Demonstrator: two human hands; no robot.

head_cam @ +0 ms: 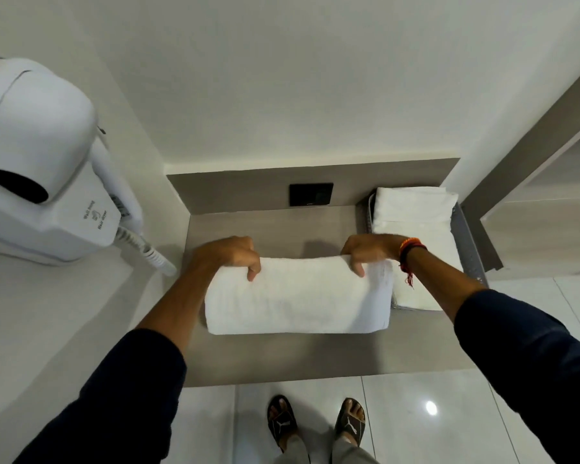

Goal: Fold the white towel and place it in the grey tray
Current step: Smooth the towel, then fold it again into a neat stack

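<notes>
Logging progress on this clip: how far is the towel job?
Done: the white towel is folded into a compact rectangle on the grey counter. In hand: left hand and right hand both grip its far edge. Left: it is not yet in the grey tray, which sits to the right and already holds folded white towels.

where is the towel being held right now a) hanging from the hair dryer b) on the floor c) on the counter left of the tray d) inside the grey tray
c: both hands, left hand and right hand, grip the far edge of the folded white towel, which lies on the counter left of the grey tray.
</notes>
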